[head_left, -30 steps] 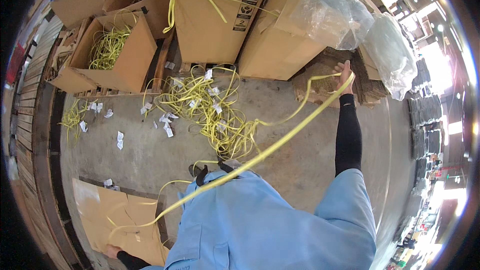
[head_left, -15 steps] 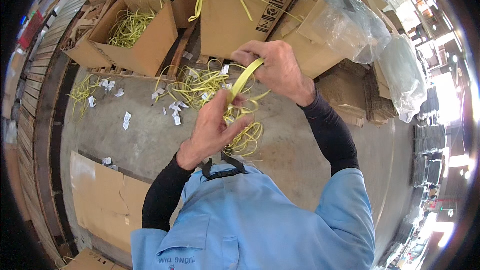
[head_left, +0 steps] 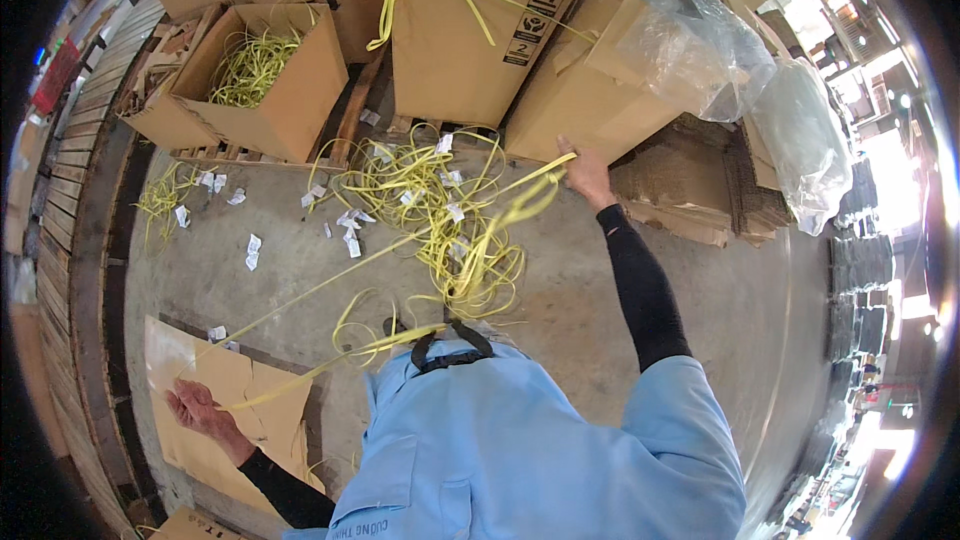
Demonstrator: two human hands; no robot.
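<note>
My arms are spread wide. My left hand [head_left: 207, 412], out at the lower left over a cardboard sheet [head_left: 215, 370], is closed on a yellow packing strap [head_left: 290, 387]. Its lengths run from that hand back toward my middle and up to the heap. To the upper right, my right hand [head_left: 588, 176] grips more yellow strap, which stretches down and left in a loose, blurred bundle. Between the hands lies a tangled heap of yellow straps [head_left: 425, 205] on the concrete floor, with small white paper scraps [head_left: 349, 222] in and around it.
An open carton [head_left: 300, 100] filled with yellow straps stands on a pallet at upper left. A tall carton [head_left: 450, 50] with straps over it stands ahead. Clear plastic wrap [head_left: 690, 40] and stacked flat cardboard [head_left: 675, 185] are at right. A small strap clump [head_left: 165, 195] lies left.
My hands have moved apart from close together at the centre. The left went down and left, the right slightly down and right, drawing the yellow straps out between them.
</note>
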